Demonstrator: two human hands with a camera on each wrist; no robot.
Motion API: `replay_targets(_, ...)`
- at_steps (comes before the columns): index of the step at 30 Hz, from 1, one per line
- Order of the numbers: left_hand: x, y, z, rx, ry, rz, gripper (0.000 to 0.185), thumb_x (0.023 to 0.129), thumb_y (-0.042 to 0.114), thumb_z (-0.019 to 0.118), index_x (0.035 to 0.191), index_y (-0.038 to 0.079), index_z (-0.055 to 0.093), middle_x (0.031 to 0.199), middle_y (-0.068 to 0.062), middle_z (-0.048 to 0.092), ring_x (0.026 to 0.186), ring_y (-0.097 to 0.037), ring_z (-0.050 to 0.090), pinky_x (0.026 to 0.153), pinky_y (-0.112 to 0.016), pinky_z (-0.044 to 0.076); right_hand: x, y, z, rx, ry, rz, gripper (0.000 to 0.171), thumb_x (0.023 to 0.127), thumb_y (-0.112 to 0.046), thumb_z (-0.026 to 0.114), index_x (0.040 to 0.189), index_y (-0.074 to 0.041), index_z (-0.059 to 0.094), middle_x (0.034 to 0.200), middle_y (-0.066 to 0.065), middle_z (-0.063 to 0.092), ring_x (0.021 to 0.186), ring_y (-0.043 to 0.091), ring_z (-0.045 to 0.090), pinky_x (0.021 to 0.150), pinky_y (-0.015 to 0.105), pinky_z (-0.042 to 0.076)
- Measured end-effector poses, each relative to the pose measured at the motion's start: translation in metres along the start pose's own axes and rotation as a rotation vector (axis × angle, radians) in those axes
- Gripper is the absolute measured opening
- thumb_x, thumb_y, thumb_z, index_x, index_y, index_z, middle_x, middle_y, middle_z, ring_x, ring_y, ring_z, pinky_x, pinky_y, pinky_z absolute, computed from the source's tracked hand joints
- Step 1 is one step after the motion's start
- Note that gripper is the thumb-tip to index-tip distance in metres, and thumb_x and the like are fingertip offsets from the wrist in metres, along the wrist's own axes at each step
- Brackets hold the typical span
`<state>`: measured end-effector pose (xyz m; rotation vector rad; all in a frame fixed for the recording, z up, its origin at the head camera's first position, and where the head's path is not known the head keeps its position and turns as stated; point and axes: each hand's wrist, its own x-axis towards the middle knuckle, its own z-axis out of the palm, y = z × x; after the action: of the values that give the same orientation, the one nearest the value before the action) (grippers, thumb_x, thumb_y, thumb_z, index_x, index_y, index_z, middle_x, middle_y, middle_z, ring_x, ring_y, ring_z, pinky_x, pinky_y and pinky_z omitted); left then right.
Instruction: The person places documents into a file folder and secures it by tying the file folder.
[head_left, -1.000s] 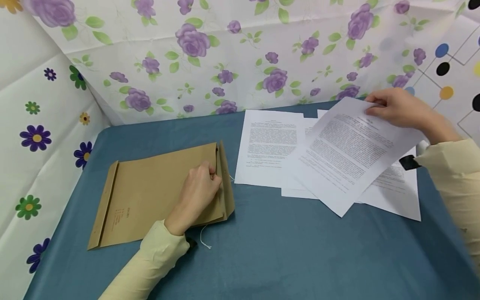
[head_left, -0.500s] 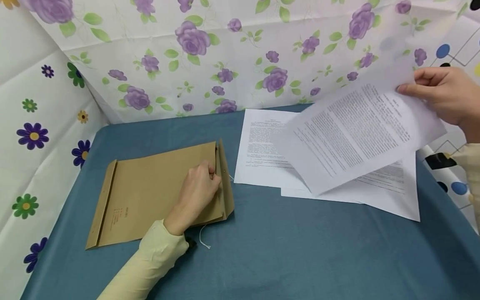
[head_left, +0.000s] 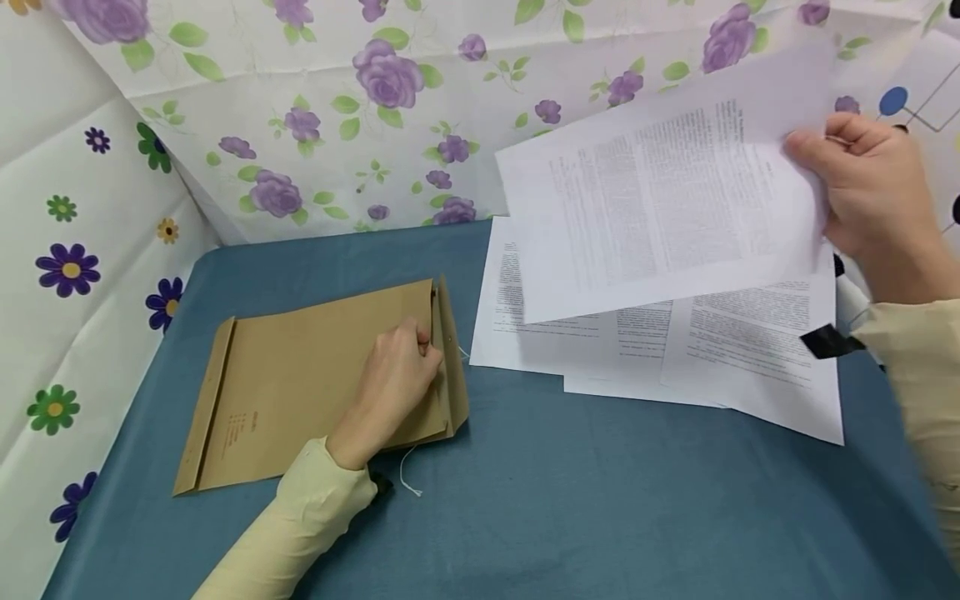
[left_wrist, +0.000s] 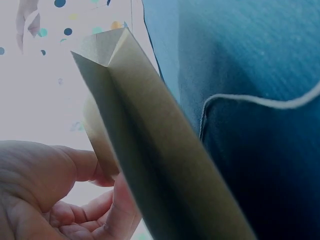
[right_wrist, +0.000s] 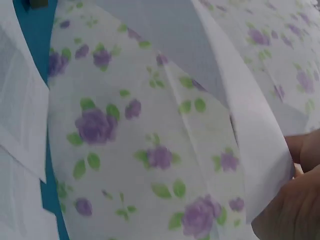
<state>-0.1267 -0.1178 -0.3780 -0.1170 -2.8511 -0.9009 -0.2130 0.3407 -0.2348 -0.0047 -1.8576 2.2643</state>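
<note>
The sheet (head_left: 637,200) has swung higher, pinched by the right hand (head_left: 877,183); it is lifted, other papers (head_left: 757,400) left on the table (head_left: 600,500). The left hand (head_left: 393,367), fingers curled, grips the envelope (head_left: 300,367).

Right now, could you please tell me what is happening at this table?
An envelope lies on the table, and a person's left hand pinches it near one end. The right hand holds a printed sheet raised above other sheets, which lie overlapping on the table, right of the envelope.
</note>
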Motion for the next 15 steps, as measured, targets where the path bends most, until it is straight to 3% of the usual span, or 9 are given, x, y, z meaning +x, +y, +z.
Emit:
replay_targets(3,0.0,0.0,0.0,0.006,0.004,0.004,0.009,0.082,-0.004,0.058,0.083,0.004,0.053,0.073,-0.008,0.052,0.063,-0.022,0.049,0.056,-0.032,0.038,-0.006,0.013,0.021,0.093,0.03,-0.008,0.016,0.084,0.0,0.083,0.093,0.006,0.072,0.086,0.009,0.075,0.068,0.016,0.073,0.057,0.027,0.058)
replay_targets(6,0.0,0.0,0.0,0.012,0.006,0.006,0.008,0.083,-0.003,0.058,0.084,0.004,0.054,0.074,-0.009,0.054,0.064,-0.022,0.051,0.056,-0.032,0.04,-0.015,0.03,0.041,0.122,0.018,-0.013,0.01,0.085,0.002,0.081,0.09,0.005,0.072,0.078,0.008,0.072,0.065,0.015,0.071,0.056,0.026,0.058)
replay_targets(15,0.001,-0.002,0.001,0.004,-0.012,-0.015,0.009,0.082,-0.003,0.056,0.084,0.005,0.053,0.075,-0.009,0.052,0.063,-0.022,0.048,0.056,-0.032,0.037,-0.036,0.062,0.073,-0.101,-0.105,0.05,0.017,0.093,-0.012,0.076,0.104,0.0,0.071,0.09,0.006,0.076,0.072,0.016,0.073,0.059,0.027,0.059)
